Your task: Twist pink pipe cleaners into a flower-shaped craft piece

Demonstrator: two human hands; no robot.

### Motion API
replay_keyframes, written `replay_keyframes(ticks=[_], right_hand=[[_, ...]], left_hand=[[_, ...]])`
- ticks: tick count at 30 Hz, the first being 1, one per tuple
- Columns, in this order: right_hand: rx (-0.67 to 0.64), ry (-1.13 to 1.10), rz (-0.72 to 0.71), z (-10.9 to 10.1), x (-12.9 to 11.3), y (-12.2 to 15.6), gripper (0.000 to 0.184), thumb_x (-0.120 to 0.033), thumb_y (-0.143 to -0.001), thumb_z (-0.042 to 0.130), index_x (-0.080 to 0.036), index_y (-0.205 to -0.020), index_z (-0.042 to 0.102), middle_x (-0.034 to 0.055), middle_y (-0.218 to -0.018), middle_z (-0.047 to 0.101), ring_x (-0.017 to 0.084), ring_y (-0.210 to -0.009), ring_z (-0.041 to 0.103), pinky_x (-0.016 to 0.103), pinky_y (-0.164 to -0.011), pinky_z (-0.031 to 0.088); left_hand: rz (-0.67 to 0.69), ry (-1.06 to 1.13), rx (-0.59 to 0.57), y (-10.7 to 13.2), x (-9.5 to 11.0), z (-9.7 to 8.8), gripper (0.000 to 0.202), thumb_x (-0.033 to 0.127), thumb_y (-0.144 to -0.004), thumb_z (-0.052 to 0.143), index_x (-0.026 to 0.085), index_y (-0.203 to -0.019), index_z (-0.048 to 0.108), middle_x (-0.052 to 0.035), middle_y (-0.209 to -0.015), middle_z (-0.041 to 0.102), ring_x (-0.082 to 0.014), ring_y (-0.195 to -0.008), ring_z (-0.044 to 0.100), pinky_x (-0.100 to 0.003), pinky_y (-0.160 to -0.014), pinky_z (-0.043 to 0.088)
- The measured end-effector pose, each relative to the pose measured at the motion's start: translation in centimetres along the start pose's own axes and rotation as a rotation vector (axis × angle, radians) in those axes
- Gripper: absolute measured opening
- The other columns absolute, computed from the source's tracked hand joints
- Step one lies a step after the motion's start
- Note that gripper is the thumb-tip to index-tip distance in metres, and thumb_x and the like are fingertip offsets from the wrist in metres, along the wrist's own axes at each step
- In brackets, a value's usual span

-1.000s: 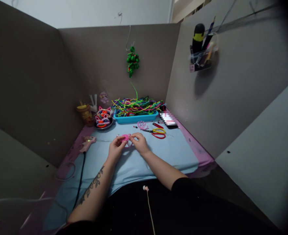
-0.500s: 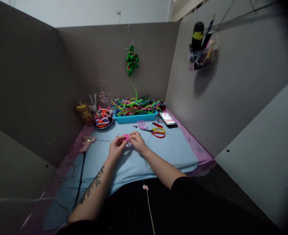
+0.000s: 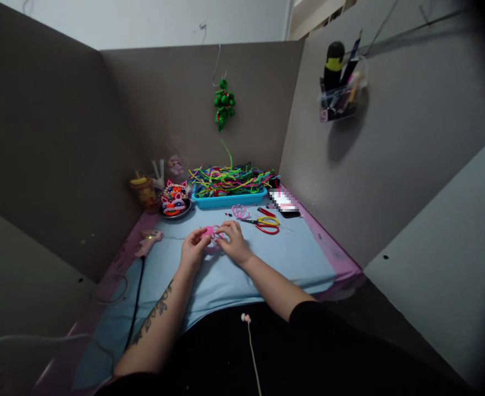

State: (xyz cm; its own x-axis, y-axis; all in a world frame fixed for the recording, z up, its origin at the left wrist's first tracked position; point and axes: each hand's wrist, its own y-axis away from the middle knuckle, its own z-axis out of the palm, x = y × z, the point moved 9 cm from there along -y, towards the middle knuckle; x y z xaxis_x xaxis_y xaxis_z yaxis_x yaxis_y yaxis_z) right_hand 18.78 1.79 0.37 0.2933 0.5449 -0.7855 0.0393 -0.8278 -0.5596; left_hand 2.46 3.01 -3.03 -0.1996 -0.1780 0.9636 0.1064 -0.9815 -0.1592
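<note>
Over the pale blue mat (image 3: 275,258), my left hand (image 3: 192,250) and my right hand (image 3: 234,242) pinch a small pink pipe-cleaner piece (image 3: 210,233) between their fingertips. Both hands have their fingers closed on it, one from each side. A second pink looped pipe-cleaner shape (image 3: 240,211) lies on the mat just beyond my right hand.
A blue tray (image 3: 228,198) heaped with coloured pipe cleaners stands at the back. Red-and-yellow scissors (image 3: 264,223) and a phone (image 3: 284,203) lie to the right. A pink glue gun (image 3: 147,242) with its cord lies left. A dish of finished figures (image 3: 174,202) and a small jar (image 3: 143,190) sit back left.
My hands have stayed close together on the pink piece, shifting only slightly as the fingers work it. Nothing else on the mat moved.
</note>
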Motion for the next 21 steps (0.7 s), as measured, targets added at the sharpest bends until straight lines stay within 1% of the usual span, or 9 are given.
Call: replay_keyframes(ticks=[4,7,11,12,14,16,17,19,21], right_hand=[[-0.018,0.001,-0.029,0.1,-0.8,0.2,0.013,-0.018,-0.076,0.069,-0.029,-0.082,0.074,0.0068,-0.105,0.057,0.028,-0.110,0.049,0.047,-0.106,0.035],[-0.007,-0.018,-0.005,-0.1,-0.6,0.2,0.008,-0.021,-0.078,0.068,-0.028,-0.078,0.073,0.0067,-0.105,0.057,0.028,-0.110,0.049,0.046,-0.107,0.035],[0.044,-0.067,0.094,-0.6,1.3,-0.1,0.004,-0.026,-0.080,0.067,-0.024,-0.077,0.070,0.0066,-0.107,0.054,0.026,-0.111,0.051,0.043,-0.106,0.037],[0.046,-0.083,0.126,-0.6,2.0,-0.2,0.005,-0.027,-0.079,0.067,-0.023,-0.077,0.069,0.0066,-0.108,0.053,0.025,-0.111,0.052,0.042,-0.103,0.039],[0.029,-0.118,0.187,-0.5,3.4,-0.4,0.008,-0.029,-0.077,0.068,-0.022,-0.076,0.068,0.0067,-0.109,0.053,0.025,-0.108,0.054,0.039,-0.093,0.044],[0.003,-0.151,0.228,-0.2,4.4,-0.5,0.010,-0.031,-0.074,0.070,-0.021,-0.075,0.068,0.0066,-0.109,0.055,0.024,-0.105,0.056,0.035,-0.085,0.047],[-0.008,-0.166,0.239,0.0,4.7,-0.6,0.010,-0.031,-0.073,0.071,-0.021,-0.075,0.068,0.0063,-0.109,0.056,0.024,-0.105,0.056,0.034,-0.084,0.047],[-0.019,-0.189,0.249,0.1,5.0,-0.6,0.011,-0.032,-0.073,0.071,-0.023,-0.079,0.069,0.0047,-0.107,0.058,0.023,-0.107,0.055,0.033,-0.087,0.046],[-0.025,-0.206,0.252,0.2,5.1,-0.6,0.016,-0.032,-0.073,0.071,-0.025,-0.087,0.071,0.0032,-0.107,0.060,0.022,-0.109,0.054,0.035,-0.094,0.044]], left_hand=[[-0.008,0.001,-0.015,0.1,-0.1,0.2,0.057,0.051,-0.054,0.087,0.015,-0.094,0.070,-0.0030,-0.073,0.072,-0.0142,-0.062,0.065,-0.030,-0.066,0.054],[0.001,-0.031,-0.041,0.3,0.2,0.6,0.052,0.050,-0.057,0.086,0.016,-0.093,0.071,-0.0035,-0.073,0.072,-0.0153,-0.063,0.066,-0.029,-0.062,0.053],[0.035,-0.098,-0.090,0.8,0.8,1.3,0.041,0.045,-0.058,0.087,0.018,-0.087,0.072,-0.0036,-0.075,0.073,-0.0158,-0.065,0.065,-0.029,-0.062,0.052],[0.044,-0.114,-0.103,0.9,0.9,1.5,0.039,0.043,-0.059,0.087,0.018,-0.085,0.073,-0.0036,-0.075,0.073,-0.0158,-0.066,0.065,-0.029,-0.063,0.052],[0.059,-0.139,-0.127,1.2,1.1,1.9,0.037,0.042,-0.060,0.086,0.017,-0.083,0.074,-0.0039,-0.074,0.073,-0.0161,-0.066,0.065,-0.029,-0.064,0.052],[0.071,-0.154,-0.145,1.3,1.3,2.1,0.035,0.042,-0.061,0.086,0.017,-0.084,0.074,-0.0041,-0.074,0.073,-0.0162,-0.065,0.064,-0.029,-0.064,0.052],[0.077,-0.158,-0.151,1.3,1.3,2.1,0.035,0.042,-0.062,0.085,0.017,-0.084,0.074,-0.0042,-0.075,0.073,-0.0162,-0.065,0.064,-0.029,-0.064,0.052],[0.089,-0.162,-0.159,1.3,1.4,2.1,0.035,0.043,-0.063,0.084,0.018,-0.085,0.074,-0.0046,-0.077,0.073,-0.0163,-0.066,0.064,-0.029,-0.065,0.052],[0.098,-0.161,-0.167,1.2,1.4,2.1,0.035,0.044,-0.064,0.083,0.018,-0.085,0.073,-0.0052,-0.079,0.074,-0.0167,-0.068,0.065,-0.030,-0.066,0.052]])
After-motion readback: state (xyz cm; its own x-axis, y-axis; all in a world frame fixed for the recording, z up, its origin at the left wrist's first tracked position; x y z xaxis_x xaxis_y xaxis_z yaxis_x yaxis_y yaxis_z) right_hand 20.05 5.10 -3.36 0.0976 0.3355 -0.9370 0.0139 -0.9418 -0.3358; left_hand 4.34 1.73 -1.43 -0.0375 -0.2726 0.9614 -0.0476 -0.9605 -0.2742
